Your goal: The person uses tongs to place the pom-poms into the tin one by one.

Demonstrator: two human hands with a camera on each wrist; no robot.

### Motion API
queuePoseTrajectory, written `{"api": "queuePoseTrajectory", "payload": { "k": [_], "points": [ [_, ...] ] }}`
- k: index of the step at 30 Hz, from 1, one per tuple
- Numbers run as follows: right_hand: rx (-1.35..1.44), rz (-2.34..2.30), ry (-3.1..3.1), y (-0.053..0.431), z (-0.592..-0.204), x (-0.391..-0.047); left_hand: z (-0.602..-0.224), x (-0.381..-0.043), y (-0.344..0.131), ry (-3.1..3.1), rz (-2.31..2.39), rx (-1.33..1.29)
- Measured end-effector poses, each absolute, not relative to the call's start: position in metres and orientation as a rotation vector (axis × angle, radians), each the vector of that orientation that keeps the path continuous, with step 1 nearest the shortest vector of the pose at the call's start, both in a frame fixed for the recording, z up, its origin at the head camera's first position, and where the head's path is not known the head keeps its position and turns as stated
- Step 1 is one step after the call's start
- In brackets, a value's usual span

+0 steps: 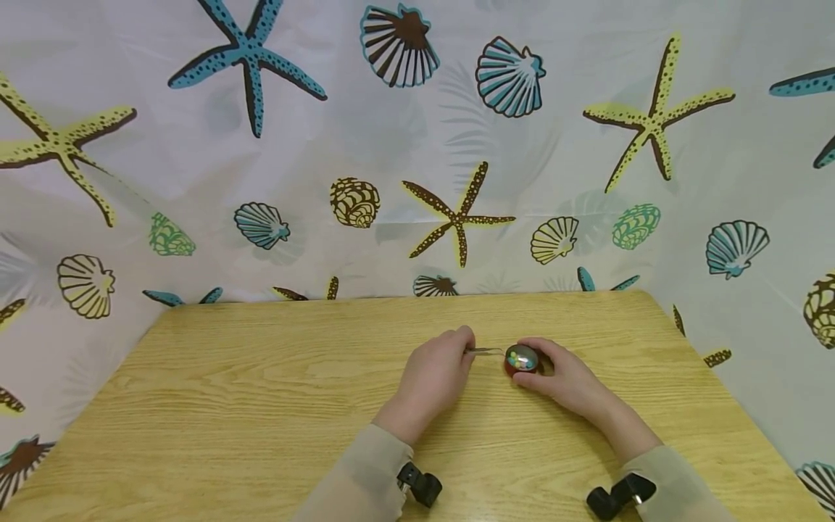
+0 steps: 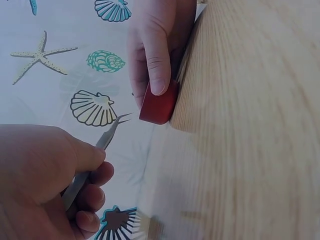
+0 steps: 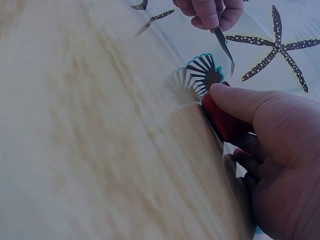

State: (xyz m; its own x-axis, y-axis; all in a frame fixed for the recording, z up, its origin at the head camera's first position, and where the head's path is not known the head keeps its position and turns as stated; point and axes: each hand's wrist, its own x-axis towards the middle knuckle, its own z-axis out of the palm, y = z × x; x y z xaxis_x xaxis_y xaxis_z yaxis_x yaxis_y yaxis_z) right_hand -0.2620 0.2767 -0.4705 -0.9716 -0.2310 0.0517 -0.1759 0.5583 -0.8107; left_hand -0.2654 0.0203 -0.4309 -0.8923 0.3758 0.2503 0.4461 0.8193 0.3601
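Note:
A pair of bent-tip metal tweezers (image 2: 104, 140) is gripped in my left hand (image 1: 435, 373), with slightly parted tips pointing toward a small round red container (image 1: 512, 368). My right hand (image 1: 562, 378) holds that container by its sides between thumb and fingers, down on the table. Several small coloured pieces (image 1: 522, 357), yellow, blue and pink, show in its dark grey top part. From the right wrist view, the tweezer tips hover just off the red wall (image 3: 222, 117) and do not touch it. Both wrist views hide the container's inside.
A light wooden table (image 1: 261, 406) lies under both hands. Behind and at the sides hangs a white cloth (image 1: 391, 145) printed with starfish and shells. Black camera mounts (image 1: 420, 484) sit on both sleeves.

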Motion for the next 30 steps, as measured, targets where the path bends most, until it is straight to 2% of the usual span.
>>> {"api": "queuePoseTrajectory", "payload": {
  "k": [30],
  "points": [
    [-0.372,-1.376,2.731,0.276,-0.469,-0.261,-0.451,-0.281,-0.015,-2.762,-0.763,-0.443]
  ]
}}
